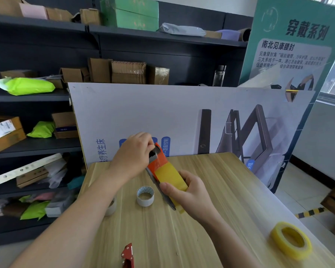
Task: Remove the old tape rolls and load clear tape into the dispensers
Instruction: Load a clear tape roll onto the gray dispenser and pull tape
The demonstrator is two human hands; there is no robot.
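Above the wooden table point(211, 190) I hold a red tape dispenser point(157, 161) with a yellowish clear tape roll point(169, 176) mounted in it. My right hand point(186, 192) grips the roll and dispenser body from below. At the dispenser's top end, my left hand point(132, 153) pinches near the metal blade, where a strip of tape lies over the red plate. An empty white cardboard core point(145, 196) stands on the table just left of my right hand. Another core point(111, 207) is half hidden under my left forearm. A second red dispenser point(127, 256) lies at the near edge.
A full yellowish clear tape roll point(291, 241) lies at the table's right front. A large printed board point(143, 117) leans upright behind the table. Dark shelves point(27, 147) with boxes and green bags fill the left side.
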